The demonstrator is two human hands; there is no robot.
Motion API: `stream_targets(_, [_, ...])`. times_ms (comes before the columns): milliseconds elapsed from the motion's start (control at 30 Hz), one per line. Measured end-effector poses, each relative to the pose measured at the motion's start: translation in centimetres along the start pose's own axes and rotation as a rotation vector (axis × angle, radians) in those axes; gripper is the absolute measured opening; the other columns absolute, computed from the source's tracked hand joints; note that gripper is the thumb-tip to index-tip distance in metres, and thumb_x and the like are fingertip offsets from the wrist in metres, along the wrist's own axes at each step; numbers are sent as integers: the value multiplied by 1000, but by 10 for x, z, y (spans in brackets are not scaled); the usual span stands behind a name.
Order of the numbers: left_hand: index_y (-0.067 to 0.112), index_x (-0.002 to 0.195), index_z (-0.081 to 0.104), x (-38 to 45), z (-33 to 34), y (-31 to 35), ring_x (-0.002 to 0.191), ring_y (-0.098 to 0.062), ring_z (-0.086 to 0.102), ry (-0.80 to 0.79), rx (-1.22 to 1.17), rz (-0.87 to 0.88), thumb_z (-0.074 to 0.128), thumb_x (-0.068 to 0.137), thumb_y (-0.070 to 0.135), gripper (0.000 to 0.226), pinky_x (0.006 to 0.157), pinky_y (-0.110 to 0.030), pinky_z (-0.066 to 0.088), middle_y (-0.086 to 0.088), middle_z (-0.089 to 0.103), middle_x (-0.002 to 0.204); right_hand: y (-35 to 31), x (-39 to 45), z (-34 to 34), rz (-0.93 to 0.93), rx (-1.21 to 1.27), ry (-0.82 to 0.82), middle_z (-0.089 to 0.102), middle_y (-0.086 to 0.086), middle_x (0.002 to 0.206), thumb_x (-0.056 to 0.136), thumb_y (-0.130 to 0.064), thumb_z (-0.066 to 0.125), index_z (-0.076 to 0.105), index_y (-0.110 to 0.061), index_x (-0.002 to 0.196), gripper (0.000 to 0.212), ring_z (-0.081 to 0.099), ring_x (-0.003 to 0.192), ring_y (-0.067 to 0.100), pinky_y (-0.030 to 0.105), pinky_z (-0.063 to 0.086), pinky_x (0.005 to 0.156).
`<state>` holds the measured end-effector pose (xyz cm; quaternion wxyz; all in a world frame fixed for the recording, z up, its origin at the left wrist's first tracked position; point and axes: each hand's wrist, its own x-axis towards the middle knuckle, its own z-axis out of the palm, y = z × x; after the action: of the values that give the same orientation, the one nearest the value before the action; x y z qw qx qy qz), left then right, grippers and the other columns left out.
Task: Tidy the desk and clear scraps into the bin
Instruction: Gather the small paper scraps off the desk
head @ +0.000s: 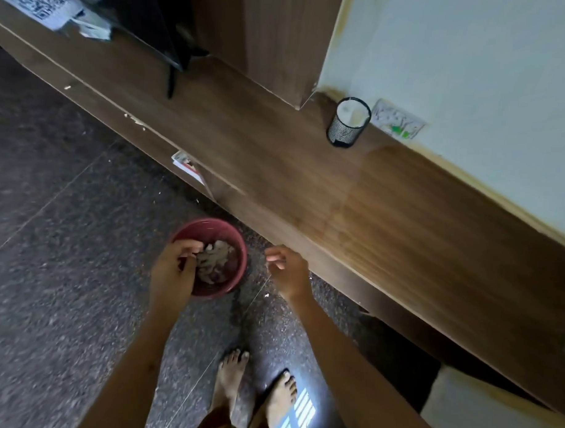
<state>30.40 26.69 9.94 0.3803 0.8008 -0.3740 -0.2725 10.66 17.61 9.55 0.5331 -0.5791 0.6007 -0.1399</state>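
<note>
dark floor (49, 237), scrap-filled red bin (238, 244); left hand (173, 271) grip unclear, right hand (287, 267) loose, empty

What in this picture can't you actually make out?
- Head view: what the left hand pinches over the red bin; its fingers hide it.
- Scraps in the bin: blurred, material unclear.
- Mesh cup: contents too small.
- Papers, top left: cut off, print blurred.
- Right hand: seems empty.
</note>
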Motion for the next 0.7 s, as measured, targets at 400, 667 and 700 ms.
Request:
stream_targets(400, [34, 94, 60, -52, 112, 140, 88, -6, 61, -428, -30, 261, 54, 82, -14, 51, 76, -4, 41, 5, 68, 95, 41, -99, -167, 230, 98, 332, 69, -2, 83, 83, 10, 51, 70, -17, 87, 34, 60, 69, -7, 9, 44, 68])
stream_targets(667, [14, 113, 64, -95, 213, 182, 105, -16, 61, -671, 25, 354, 56, 85, -10, 37, 91, -20, 41, -1, 68, 111, 152, -118, -304, 402, -477, 462, 54, 9, 135, 89, -8, 54, 60, -17, 127, 39, 52, 121, 28, 37, 42, 102])
stream_targets(700, [13, 114, 64, -99, 222, 186, 106, -16, 61, -679, 39, 372, 57, 85, -10, 38, 92, -23, 41, 0, 67, 112, 164, -121, -319, 423, -532, 478, 49, 9, 137, 89, -9, 55, 56, -19, 130, 43, 52, 120, 28, 41, 44, 101])
